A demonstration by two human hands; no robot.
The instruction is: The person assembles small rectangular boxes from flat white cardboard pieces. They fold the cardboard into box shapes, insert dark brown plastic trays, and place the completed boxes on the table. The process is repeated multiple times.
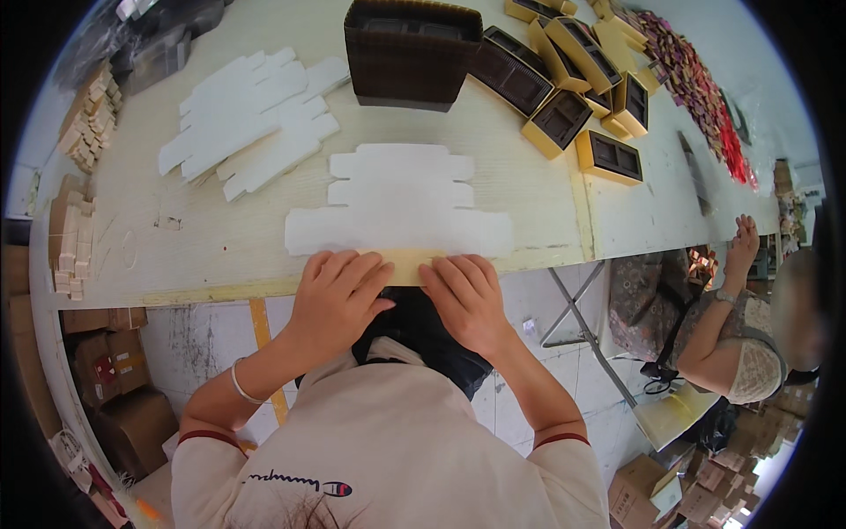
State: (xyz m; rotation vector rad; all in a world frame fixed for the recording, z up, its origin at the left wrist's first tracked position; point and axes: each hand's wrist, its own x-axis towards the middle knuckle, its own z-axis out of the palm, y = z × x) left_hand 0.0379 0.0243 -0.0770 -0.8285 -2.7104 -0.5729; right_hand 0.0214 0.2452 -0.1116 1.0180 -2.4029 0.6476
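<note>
A flat white carton blank with notched side flaps lies in front of me at the table's near edge. Its near strip is turned up and shows a gold side. My left hand grips the left end of this strip, fingers on top and thumb toward the middle. At the other end, the fingers of my right hand are bent over the strip in the same way. Beyond the blank stands a dark brown stack of plastic trays. More white blanks lie overlapping in a pile to the left.
Several gold boxes with dark inserts are heaped at the far right. Past them lie many small red and gold pieces. Bundled card pieces line the left edge. Another person's hand is at the right edge of the table.
</note>
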